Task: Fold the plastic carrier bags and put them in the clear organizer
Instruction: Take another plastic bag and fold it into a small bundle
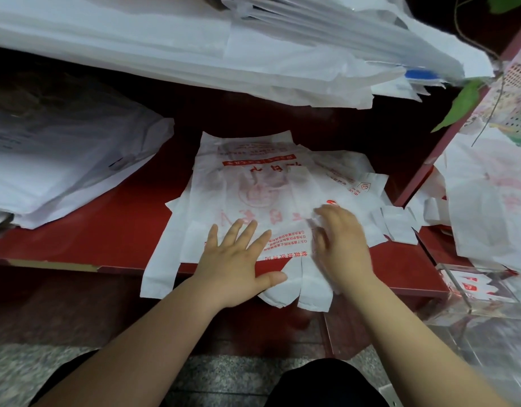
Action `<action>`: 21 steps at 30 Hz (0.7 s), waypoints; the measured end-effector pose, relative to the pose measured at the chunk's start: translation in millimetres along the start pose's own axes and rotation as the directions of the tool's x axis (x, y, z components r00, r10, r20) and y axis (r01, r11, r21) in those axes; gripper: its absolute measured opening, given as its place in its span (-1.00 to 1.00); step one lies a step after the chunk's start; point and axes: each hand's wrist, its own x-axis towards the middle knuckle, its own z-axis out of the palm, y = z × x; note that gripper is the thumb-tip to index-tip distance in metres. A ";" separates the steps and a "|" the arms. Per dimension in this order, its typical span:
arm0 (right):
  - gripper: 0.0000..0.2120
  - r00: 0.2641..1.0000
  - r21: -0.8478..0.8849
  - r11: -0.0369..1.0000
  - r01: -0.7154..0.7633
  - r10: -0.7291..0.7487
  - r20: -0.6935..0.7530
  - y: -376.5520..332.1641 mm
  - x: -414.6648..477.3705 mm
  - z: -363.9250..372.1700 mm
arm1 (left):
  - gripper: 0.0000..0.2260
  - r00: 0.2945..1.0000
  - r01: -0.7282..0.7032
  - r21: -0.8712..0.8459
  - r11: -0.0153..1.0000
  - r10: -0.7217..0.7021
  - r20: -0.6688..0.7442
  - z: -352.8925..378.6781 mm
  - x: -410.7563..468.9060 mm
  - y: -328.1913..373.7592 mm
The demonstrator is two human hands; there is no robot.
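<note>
Bag-folding at the counter: we flatten a thin white plastic carrier bag with red print (253, 183) on the dark red shelf (106, 230), its handle loops hanging over the front edge toward us. Our left hand (235, 259) lies flat on the lower part of the bag, fingers straight and spread, thumb at the shelf edge, holding nothing. Our right hand (341, 245) rests on the bag's right side with fingers bent over the film; blur keeps us from telling whether they pinch it or merely press. More bags of the same kind lie partly beneath it and to its right. The clear acrylic organizer (459, 289) stands low at our right, with a few folded red-printed bags (471, 284) inside. We judge the film very light, limp and slick. It will likely slide on the bags beneath, trap air and spring open from a crease. It wants a flat palm as anchor and a hold at a side edge or corner, not mid-sheet.
</note>
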 end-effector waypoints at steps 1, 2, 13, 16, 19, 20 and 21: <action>-0.62 0.986 0.033 0.990 0.139 -0.142 0.090 -6.2 -4.3 1.2 | -0.29 1.000 0.002 -0.007 1.000 -0.002 -0.005 0.5 0.0 0.0; -0.55 0.945 0.086 0.975 0.205 -0.220 0.243 -13.7 -8.2 0.8 | -0.27 1.000 0.002 -0.012 1.000 -0.002 -0.009 0.7 -0.9 0.5; -0.45 0.779 -0.124 0.992 0.035 0.051 0.625 21.0 -15.9 -33.5 | -0.16 0.999 -0.035 -0.008 0.999 0.035 -0.025 -1.1 -2.1 -0.5; -0.49 0.799 -0.076 0.997 0.015 0.034 0.601 24.8 -11.3 -32.1 | -0.12 0.995 -0.100 -0.041 0.994 0.099 -0.034 -7.8 -9.7 -11.5; -0.50 0.832 -0.039 0.997 0.067 -0.034 0.554 26.7 -3.9 -38.7 | -0.16 0.984 -0.174 -0.066 0.982 0.171 -0.045 -20.9 -23.4 -34.9; -0.54 0.848 -0.026 0.997 0.070 -0.045 0.528 26.0 -0.9 -42.3 | -0.20 0.982 -0.186 -0.056 0.981 0.183 -0.054 -25.5 -27.8 -41.8; -0.59 0.872 -0.013 0.997 0.078 -0.062 0.486 22.9 1.6 -45.4 | -0.25 0.978 -0.195 -0.030 0.980 0.192 -0.078 -27.9 -31.1 -48.4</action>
